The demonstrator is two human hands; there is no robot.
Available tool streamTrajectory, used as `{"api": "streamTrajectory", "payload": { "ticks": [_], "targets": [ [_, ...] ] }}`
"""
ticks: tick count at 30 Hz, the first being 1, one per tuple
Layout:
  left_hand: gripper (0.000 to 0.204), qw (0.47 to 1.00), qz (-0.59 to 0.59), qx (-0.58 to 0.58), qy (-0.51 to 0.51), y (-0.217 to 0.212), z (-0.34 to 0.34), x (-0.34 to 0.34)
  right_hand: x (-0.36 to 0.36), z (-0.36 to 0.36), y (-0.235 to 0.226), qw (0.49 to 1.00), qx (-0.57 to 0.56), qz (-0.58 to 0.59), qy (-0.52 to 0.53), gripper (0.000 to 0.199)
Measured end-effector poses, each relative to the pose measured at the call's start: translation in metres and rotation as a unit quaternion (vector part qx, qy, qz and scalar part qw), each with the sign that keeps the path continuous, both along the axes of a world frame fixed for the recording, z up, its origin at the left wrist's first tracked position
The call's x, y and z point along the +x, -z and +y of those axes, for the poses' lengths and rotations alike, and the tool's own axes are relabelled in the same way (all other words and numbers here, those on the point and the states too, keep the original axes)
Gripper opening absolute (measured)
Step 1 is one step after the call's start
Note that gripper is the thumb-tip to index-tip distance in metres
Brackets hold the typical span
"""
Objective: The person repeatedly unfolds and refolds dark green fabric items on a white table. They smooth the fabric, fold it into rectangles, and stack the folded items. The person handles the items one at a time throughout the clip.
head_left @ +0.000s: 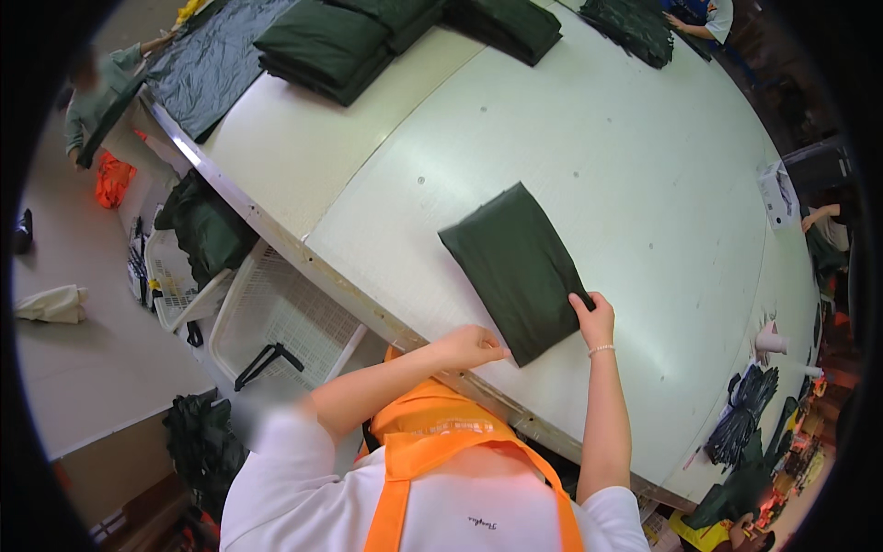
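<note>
A folded dark green cloth (pixel 520 276), smooth and slightly shiny, lies slantwise on the pale table in front of me. My right hand (pixel 593 317) grips its right edge, thumb on top and the other fingers underneath. At its lower left edge is my left hand (pixel 474 348), fingers curled together and fingertips close to the cloth. Whether those fingertips pinch anything is too small to make out.
Stacks of folded dark green cloth (pixel 322 46) stand at the table's far side. White plastic baskets (pixel 276 304) sit below its left edge. Black cords (pixel 740 414) and a thread cone (pixel 771 340) lie at right. A co-worker (pixel 115 110) stands at the far left; others work around the table.
</note>
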State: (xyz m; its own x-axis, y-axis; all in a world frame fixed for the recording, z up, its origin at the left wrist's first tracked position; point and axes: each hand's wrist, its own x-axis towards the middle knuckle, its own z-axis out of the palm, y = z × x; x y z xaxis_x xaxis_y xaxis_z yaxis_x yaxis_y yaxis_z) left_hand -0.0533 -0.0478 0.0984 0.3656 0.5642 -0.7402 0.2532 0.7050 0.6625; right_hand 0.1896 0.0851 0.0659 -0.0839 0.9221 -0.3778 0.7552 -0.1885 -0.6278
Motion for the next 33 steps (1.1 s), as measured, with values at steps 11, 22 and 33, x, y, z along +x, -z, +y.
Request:
{"api": "streamTrajectory", "payload": {
  "ticks": [11,22,33],
  "targets": [
    [0.068,0.7,0.536,0.472,0.007,0.044,0.106,0.003,-0.026,-0.06,0.03,0.923,0.263,-0.207,-0.189,0.065],
    [0.069,0.744,0.404,0.52,-0.11,0.042,0.211,-0.071,-0.113,0.022,0.001,0.93,0.199,-0.178,-0.251,0.074],
    [0.057,0.692,0.54,0.457,-0.148,0.099,0.211,-0.307,-0.363,0.301,0.038,0.88,0.323,-0.176,-0.3,0.062]
  ]
}}
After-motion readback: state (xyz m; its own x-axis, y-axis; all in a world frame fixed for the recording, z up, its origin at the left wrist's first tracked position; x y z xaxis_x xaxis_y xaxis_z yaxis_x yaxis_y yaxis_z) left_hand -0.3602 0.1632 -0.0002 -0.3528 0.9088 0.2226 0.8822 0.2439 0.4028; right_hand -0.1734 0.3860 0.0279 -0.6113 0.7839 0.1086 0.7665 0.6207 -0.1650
